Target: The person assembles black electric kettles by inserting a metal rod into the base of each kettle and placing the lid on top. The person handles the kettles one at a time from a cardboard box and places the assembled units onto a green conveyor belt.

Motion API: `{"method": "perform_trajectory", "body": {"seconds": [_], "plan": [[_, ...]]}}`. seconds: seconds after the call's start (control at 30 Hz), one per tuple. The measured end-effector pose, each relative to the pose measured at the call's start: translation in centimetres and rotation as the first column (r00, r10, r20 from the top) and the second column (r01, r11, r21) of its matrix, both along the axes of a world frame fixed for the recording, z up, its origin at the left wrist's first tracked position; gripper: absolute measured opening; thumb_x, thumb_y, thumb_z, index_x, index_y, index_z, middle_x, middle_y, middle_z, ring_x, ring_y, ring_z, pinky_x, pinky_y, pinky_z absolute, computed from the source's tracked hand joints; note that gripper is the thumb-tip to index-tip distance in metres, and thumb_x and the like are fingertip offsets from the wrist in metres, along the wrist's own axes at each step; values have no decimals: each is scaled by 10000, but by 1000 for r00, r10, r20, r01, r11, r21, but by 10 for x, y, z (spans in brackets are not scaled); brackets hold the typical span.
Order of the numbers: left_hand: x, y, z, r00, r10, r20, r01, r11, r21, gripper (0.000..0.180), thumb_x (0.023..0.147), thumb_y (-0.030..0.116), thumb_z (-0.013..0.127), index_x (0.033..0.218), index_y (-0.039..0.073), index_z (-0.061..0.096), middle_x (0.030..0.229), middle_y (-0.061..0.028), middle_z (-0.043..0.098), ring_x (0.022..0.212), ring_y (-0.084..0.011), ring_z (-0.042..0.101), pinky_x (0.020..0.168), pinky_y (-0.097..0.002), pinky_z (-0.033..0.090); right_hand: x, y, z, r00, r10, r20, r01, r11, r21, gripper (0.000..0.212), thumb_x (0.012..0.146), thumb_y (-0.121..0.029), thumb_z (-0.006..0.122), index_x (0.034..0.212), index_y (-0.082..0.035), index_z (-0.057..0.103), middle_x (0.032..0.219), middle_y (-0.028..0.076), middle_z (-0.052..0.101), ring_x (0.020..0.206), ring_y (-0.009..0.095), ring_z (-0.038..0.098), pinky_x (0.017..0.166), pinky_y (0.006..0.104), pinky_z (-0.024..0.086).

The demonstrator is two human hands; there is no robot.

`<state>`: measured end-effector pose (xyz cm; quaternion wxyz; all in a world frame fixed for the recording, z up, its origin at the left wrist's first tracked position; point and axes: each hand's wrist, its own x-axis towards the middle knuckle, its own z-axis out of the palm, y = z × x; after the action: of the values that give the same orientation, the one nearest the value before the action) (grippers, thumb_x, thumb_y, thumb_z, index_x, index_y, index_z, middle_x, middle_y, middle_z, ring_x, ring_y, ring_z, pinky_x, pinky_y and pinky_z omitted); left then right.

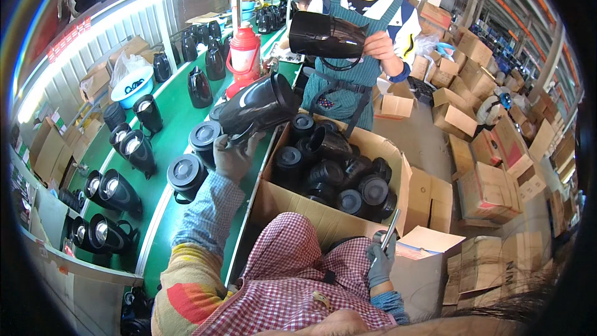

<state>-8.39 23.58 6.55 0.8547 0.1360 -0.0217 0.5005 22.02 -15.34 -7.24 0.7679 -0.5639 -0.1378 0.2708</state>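
Observation:
My left hand [235, 158], in a grey glove, grips the handle of a black jug [258, 107], raised and tilted above the green conveyor belt [166, 202]. Below it, black jugs with round lids [186, 173] stand on the belt's near side. Down by my lap, my gloved right hand [379, 264] is closed around a silver metal tool with a long bar [390, 230]; its exact kind I cannot make out. Between my hands and the co-worker is an open carton [297, 204] holding several black jugs [329, 174].
Across the carton, a co-worker in a green striped apron [339, 90] holds up another black jug [326, 34]. A red flask [244, 56], a blue basin [132, 85] and several open-topped jugs [118, 190] stand along the belt. Cardboard boxes [488, 193] crowd the floor at right.

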Motion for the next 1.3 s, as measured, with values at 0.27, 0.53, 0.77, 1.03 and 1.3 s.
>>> {"method": "perform_trajectory", "body": {"seconds": [0.27,0.53,0.77,1.03,1.3], "plan": [[16,3,-33,986,-147,84,150,988,-37,796,819,355,509,1518,7,356,1468,-418,374,1145,-443,651,833,-403,643,3,-7,4,1000,-3,-3,3,1000,-11,704,881,89,526,1531,-135,374,977,-2,563,665,65,521,526,184,406],[9,53,-20,808,263,-526,-131,952,276,322,986,223,536,1213,0,580,1186,-175,676,1079,-338,689,880,-479,614,13,-22,-8,998,-35,-49,30,995,-95,809,930,13,590,1625,-163,214,1017,30,634,727,97,609,602,208,499],[17,75,-84,262,603,-753,-47,787,615,139,921,134,693,992,80,585,847,22,597,760,-94,592,691,-267,511,15,-7,-7,999,-18,-50,9,985,-174,816,934,0,589,1629,-184,203,1070,21,636,730,88,615,603,203,508],[24,80,-132,141,552,-822,-195,829,524,199,953,190,683,940,34,560,768,-8,563,649,-98,534,595,-284,467,15,-4,1,998,-46,-29,38,973,-228,822,907,-2,589,1624,-155,217,1051,1,627,695,68,584,571,185,472],[-21,-47,-97,-179,840,-513,96,534,840,496,869,190,777,1305,47,587,1189,-159,666,1081,-238,647,939,-374,520,16,4,-4,1000,-27,12,29,980,-199,796,875,8,583,1601,-137,290,1023,-7,611,677,48,569,541,159,454]]}}
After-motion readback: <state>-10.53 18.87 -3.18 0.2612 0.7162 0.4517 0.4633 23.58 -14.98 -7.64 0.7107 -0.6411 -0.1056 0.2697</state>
